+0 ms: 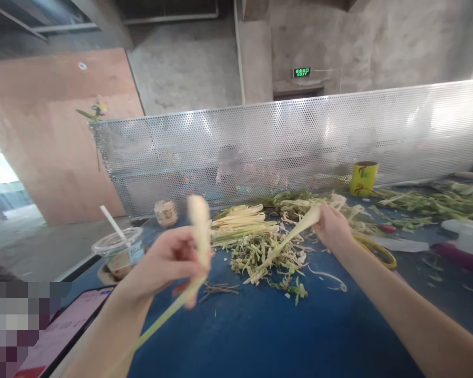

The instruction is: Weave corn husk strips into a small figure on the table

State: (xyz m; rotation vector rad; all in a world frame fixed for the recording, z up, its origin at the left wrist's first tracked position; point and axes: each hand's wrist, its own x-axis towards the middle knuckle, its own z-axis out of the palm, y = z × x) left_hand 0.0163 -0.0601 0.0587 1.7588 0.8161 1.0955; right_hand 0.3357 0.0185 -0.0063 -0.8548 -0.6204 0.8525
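My left hand [169, 262] is closed around a pale yellow-green stalk [199, 226]. Its blunt, blurred upper end stands up above my fingers, and a narrow leaf-like tail runs down past my left forearm. Between its fingertips, my right hand [335, 226] pinches one end of a long pale leaf strip [289, 240], which slants down over the heap of trimmings to the left. Behind my hands, a bundle of pale stalks [240, 223] lies on the blue table [268, 336]. In front of the bundle is a heap of green and yellowish trimmings [248, 257].
A lidded cup with a straw [120, 254] and a phone [71, 331] are at left. Behind stand a whitish roll [166, 212], a yellow roll [363, 178] and a perforated metal screen [260, 136]. Green stems [437, 202] and a purple object [459, 257] lie at right.
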